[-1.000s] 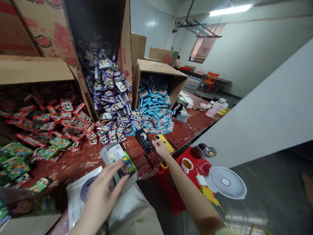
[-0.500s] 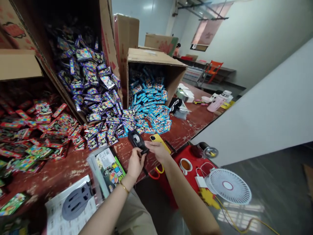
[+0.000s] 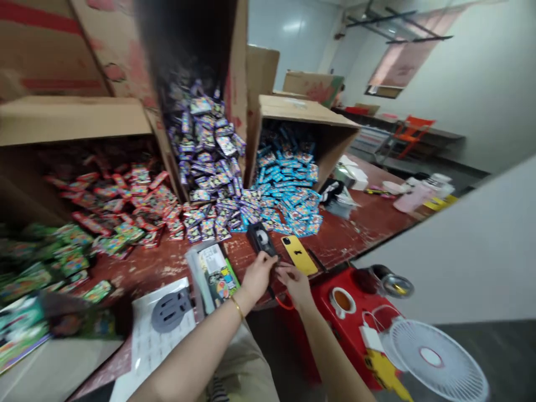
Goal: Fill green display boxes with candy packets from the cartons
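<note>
L hand (image 3: 256,274) is bent in at the nr end of the black tape dispenser (image 3: 268,247), fingertips touching it; R hand (image 3: 298,283) is just beside, fingers bent toward the same end. Can't tell if either grips a strip: too small & blurred. Dispenser sits on the bench (image 3: 355,229), btwn the flat printed pack (image 3: 218,273) & the yellow phone (image 3: 300,254).

Progress: tape step prob. under way, not finished; roll is in its holder, no strip visible on the pack. Pack lies flat, neither hand on it; can't tell if it's closed. Grey disc (image 3: 161,314) lies on a white sheet (image 3: 146,349) to the L, also untouched.

Further out: lots of pkts loose in heaps, i.e. blue pkts (image 3: 288,184), purple pkts (image 3: 209,167), red pkts (image 3: 125,201) spilling from tipped cartons, plus green pkts (image 3: 71,259) far L. R side, off the bench: red stool (image 3: 322,293) w/ cup (image 3: 342,301), white fan (image 3: 448,357) nearby.
</note>
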Demonstrator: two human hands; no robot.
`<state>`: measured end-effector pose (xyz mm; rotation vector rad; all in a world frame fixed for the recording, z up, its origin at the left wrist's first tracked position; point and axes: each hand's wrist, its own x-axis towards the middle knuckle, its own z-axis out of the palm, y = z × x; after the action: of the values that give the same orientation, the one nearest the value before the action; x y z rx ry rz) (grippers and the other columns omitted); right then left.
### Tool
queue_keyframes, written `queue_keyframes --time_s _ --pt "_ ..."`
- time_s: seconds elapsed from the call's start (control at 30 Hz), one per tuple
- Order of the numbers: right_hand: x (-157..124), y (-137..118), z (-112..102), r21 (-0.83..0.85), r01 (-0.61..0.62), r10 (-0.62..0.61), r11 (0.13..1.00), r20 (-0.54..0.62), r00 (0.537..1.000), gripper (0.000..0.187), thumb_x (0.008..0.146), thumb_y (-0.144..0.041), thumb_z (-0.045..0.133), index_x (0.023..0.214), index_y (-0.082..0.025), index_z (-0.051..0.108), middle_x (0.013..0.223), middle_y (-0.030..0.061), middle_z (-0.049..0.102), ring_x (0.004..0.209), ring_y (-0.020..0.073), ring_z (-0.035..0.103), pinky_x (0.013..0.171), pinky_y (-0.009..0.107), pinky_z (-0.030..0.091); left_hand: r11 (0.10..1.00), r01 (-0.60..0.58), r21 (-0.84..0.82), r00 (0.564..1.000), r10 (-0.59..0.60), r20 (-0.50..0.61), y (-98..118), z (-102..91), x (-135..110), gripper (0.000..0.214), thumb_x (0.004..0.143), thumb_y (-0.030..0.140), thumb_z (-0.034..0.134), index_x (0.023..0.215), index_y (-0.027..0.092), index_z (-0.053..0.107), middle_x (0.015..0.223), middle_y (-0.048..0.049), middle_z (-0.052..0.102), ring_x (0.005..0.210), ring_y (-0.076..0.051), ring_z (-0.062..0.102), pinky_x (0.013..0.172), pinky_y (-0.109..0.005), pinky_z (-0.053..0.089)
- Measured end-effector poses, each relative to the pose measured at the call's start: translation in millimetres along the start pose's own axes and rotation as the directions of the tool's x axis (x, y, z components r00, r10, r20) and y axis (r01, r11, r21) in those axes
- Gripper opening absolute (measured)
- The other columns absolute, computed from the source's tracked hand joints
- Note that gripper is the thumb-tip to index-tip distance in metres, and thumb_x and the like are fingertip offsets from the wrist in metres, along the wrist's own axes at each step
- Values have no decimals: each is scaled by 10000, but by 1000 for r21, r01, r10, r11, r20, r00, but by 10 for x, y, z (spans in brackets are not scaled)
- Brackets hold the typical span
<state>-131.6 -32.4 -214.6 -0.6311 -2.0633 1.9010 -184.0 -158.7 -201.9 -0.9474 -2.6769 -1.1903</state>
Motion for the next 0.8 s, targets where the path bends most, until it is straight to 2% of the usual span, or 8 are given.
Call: queue_keyframes --time_s 0.13,0.27,0.37,0.43,0.5,0.6,0.7,0.8 --pt "-193 -305 65 -81 62 -64 995 -33 997 494 503 -683 674 545 -196 601 772 131 678 712 277 647 692 472 535 996 -10 86 999 14 -47 267 -510 -64 498 774 -26 462 1146 252 643 1011 -87 654 788 -214 679 644 -260 533" --pt "-503 -873 114 -223 241 -261 945 -64 963 384 600 -614 666 581 -231 645 760 120 702 749 299 659 767 489 529 990 -113 85 984 123 -128 494 -1052 -510 685 712 -43 459 1346 217 482 1173 -167 624 929 -292 682 665 -313 557" --pt "-724 -1358 353 -350 446 -427 824 134 894 305 771 -509 587 682 -238 697 800 95 729 788 267 674 785 432 541 971 -222 86 945 236 -227 398 -1411 -1024 699 752 63 515 1402 282 379 1228 -121 612 992 -271 676 695 -303 582" --pt "-795 -1653 579 -333 568 -480 752 313 819 261 820 -426 579 727 -224 717 802 77 739 782 238 683 801 394 544 963 -221 153 893 263 -365 308 -1695 -1379 581 817 169 520 1374 284 404 1196 -103 632 978 -250 685 664 -285 596" --pt "-796 -1911 813 -232 682 -513 694 505 694 220 840 -359 588 751 -216 729 817 56 747 807 213 690 855 368 531 953 -166 253 884 258 -391 308 -2026 -1716 472 867 266 510 1335 253 453 1220 -112 619 998 -239 678 695 -282 602" --pt "-731 -2253 1187 73 808 -599 585 710 370 159 844 -301 616 804 -211 741 842 40 750 811 183 688 884 344 518 894 32 447 874 192 -446 502 -2494 -2130 431 888 292 518 1313 221 485 1273 -123 588 1083 -245 633 802 -315 583" --pt "-767 -2580 1624 399 793 -665 461 747 11 163 865 -233 591 954 -209 727 913 50 742 824 165 678 852 316 525 756 283 590 843 97 -529 682 -2768 -2438 437 881 222 552 1313 200 488 1320 -118 558 1189 -258 559 979 -405 493" --pt "-987 -2819 2089 507 771 -578 384 784 -228 344 906 -144 481 1220 -220 600 1077 65 696 939 166 641 877 333 514 632 417 654 849 -13 -529 630 -2852 -2681 466 878 214 566 1334 179 474 1375 -105 525 1278 -280 474 1066 -486 405"
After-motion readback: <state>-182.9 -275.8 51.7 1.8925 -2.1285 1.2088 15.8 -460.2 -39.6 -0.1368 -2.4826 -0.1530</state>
